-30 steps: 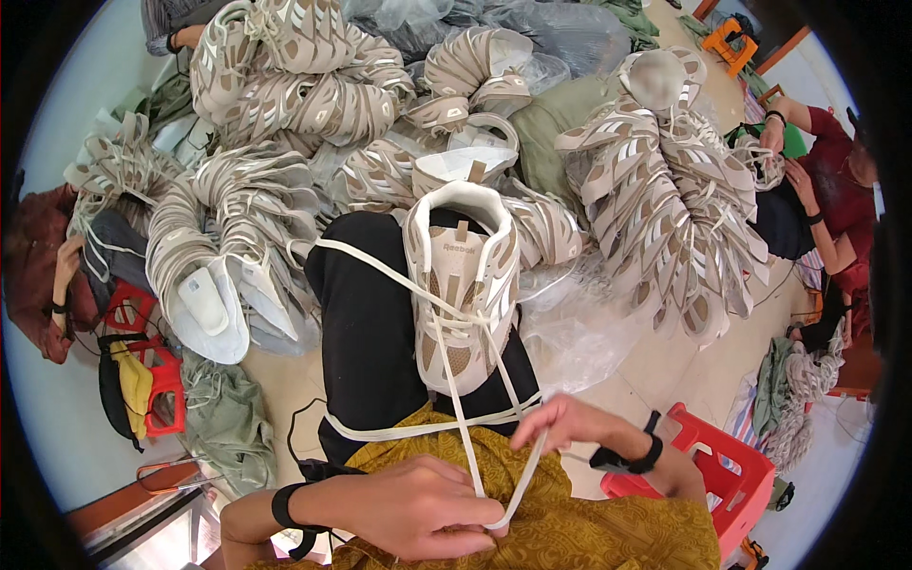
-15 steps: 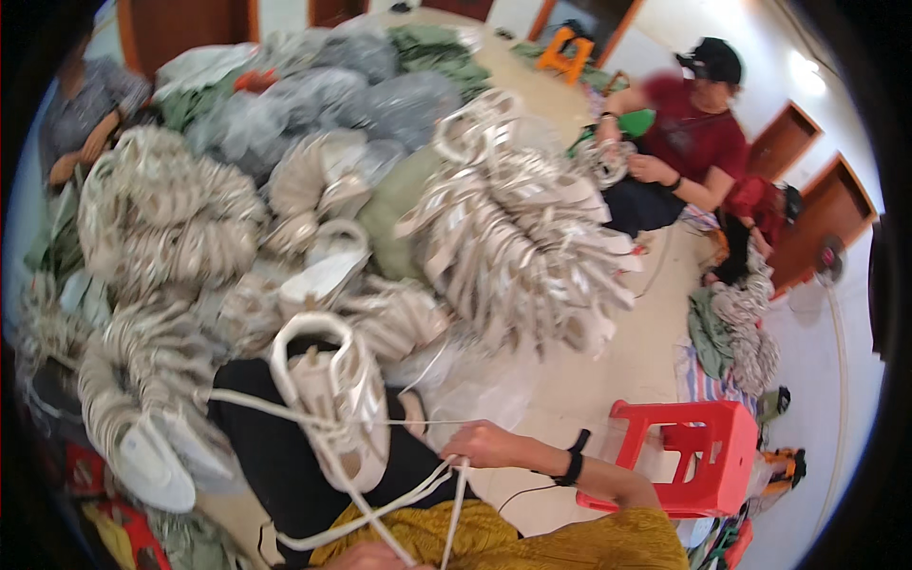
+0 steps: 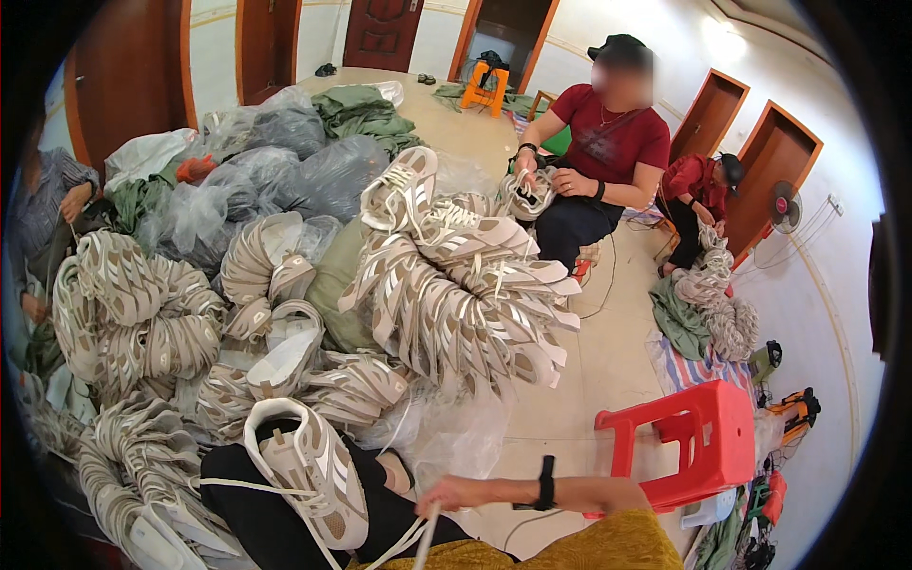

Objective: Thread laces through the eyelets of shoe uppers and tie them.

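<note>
A beige and white sneaker upper lies across my dark-trousered lap, its collar opening facing away from me. White shoelace runs through its eyelets, one length trailing left and other lengths coming down toward the lower edge. To the right of the upper, my right hand is closed with fingers pinched on a lace end that hangs below it. A dark band circles that wrist. My left hand is out of view, below the picture's lower edge.
Long stacks of nested sneaker uppers rise ahead, with more stacks at left. Clear plastic bags lie behind. A red stool stands right. One person handles an upper; others sit far right and left.
The whole view has shifted, bringing the upper and right hand lower in the picture. My left hand has dropped out of view. The thin lace stretched between upper and right hand no longer shows.
</note>
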{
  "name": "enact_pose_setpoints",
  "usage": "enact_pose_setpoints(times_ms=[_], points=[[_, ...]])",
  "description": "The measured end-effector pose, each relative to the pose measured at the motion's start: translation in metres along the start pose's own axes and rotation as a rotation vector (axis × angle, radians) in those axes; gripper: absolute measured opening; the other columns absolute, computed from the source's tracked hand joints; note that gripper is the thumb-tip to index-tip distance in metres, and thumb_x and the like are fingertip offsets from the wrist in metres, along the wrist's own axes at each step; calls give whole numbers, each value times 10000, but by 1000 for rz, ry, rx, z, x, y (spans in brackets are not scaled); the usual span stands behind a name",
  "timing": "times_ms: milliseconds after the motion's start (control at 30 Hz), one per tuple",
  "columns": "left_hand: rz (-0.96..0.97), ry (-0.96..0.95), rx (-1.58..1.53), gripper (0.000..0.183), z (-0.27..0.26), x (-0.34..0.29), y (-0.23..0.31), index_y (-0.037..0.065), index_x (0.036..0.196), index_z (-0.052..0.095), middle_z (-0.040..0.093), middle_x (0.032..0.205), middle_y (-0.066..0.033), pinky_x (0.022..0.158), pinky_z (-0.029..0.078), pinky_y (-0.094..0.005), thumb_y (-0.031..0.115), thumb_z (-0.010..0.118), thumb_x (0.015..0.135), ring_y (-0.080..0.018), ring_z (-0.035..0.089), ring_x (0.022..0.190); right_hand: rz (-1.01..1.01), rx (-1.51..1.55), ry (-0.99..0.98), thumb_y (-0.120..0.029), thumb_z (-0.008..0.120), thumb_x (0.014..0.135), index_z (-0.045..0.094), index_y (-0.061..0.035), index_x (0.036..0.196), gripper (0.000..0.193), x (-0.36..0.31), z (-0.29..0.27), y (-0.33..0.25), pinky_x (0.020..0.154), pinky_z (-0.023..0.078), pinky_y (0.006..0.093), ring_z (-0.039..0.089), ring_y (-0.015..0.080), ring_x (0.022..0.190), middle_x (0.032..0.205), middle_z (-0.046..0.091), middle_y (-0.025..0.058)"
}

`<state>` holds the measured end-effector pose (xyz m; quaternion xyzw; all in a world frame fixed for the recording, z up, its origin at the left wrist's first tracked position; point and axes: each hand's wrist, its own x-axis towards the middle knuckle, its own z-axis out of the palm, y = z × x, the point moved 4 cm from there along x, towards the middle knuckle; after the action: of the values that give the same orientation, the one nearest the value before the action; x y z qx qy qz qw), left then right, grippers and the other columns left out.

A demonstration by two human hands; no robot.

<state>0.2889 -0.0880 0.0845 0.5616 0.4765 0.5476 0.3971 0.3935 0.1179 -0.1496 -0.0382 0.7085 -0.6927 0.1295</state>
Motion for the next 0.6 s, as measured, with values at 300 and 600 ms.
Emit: enact_pose_setpoints(times_ms=[300,600], points=[[31,98,-170,150,-28,5,13,-25,771,619,580,590,-121,465,421,-312,77,535,842,-203,539,476,383,-430,128,-78,625,716,632,-113,1025,311,-22,-40,-13,514,429,317,556,208,551,686,616,82],[27,1201,-124,213,-175,-51,12,62,1008,561,536,647,-13,463,400,-259,242,525,901,-115,527,533,-387,-342,778,-120,662,723,574,-41,1132,426,94,-108,-170,750,465,287,585,170,806,928,615,90]])
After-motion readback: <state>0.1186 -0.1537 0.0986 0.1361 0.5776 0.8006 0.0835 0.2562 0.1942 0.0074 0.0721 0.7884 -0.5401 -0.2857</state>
